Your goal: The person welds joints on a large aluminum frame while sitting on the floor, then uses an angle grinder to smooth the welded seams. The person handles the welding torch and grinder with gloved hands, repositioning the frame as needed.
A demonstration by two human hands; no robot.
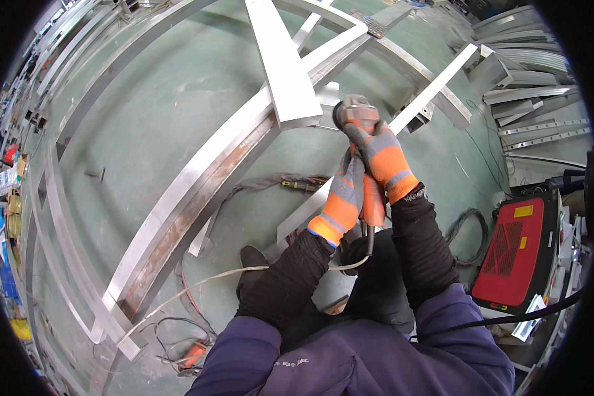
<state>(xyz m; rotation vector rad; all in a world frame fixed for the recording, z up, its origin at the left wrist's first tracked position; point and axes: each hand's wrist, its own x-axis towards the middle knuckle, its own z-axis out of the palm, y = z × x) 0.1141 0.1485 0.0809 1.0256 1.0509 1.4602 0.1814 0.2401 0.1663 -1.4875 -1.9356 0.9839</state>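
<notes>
Both of my hands wear orange and grey gloves and are closed on an angle grinder (374,203) with an orange body and a metal head. My right hand (384,153) wraps round the front of it, just behind the head. My left hand (345,195) grips the body from the left side; its fingertips are partly hidden. The dark disc faces left, close to the end of a wide silver metal bar (285,72). That bar lies across a long curved metal beam (188,178). From the grinder's rear a pale cable (224,272) runs left across my arm.
A red and black machine (513,254) stands at the right, beside a coiled black hose (467,231). Metal profiles (531,72) are stacked at the far right. A hammer-like tool (96,174) and an orange tool (193,356) lie on the green floor.
</notes>
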